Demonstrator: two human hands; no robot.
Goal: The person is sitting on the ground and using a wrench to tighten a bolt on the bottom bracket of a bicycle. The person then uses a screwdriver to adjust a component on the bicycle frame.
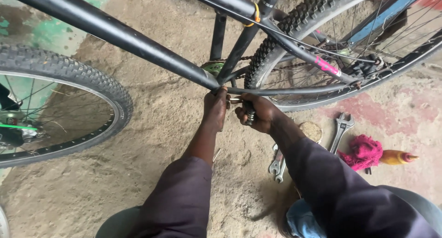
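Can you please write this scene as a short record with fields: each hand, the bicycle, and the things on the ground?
left hand: grips the black bicycle frame at the bottom joint
right hand: holds a small dark-handled tool at that joint
wheels: front wheel left, rear wheel right
ground: adjustable wrench, spanners, pink rag, yellow bottle
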